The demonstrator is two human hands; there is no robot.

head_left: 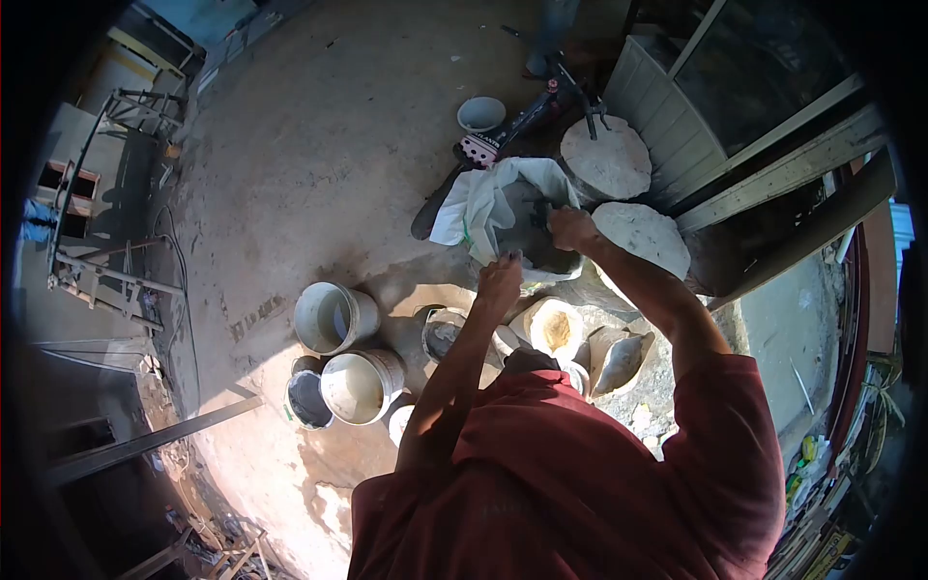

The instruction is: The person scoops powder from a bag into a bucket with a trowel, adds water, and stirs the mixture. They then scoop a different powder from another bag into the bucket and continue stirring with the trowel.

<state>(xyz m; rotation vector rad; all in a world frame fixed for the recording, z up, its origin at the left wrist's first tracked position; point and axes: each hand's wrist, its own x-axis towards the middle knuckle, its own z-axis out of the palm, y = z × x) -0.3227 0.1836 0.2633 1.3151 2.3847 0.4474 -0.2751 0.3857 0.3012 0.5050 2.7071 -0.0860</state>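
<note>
A white woven sack [467, 208] stands with its mouth spread wide and a grey powder-like material inside it. My left hand [500, 280] is closed on the near rim of the sack. My right hand [572, 231] reaches over the sack's right side, its fingers curled beside a small dark object [540, 214] within the mouth. Shadow hides what that object is and how the fingers meet it. Just below the sack sit a bowl-like container with a pale yellowish inside [555, 329] and a torn open bag [619, 360].
White buckets [333, 319] and a dark-filled bucket [308, 398] stand at left. Two round pale slabs [606, 158] lie right of the sack. Behind it are a bicycle [512, 126] and a grey basin [481, 114]. A wooden plank [155, 441] lies at lower left.
</note>
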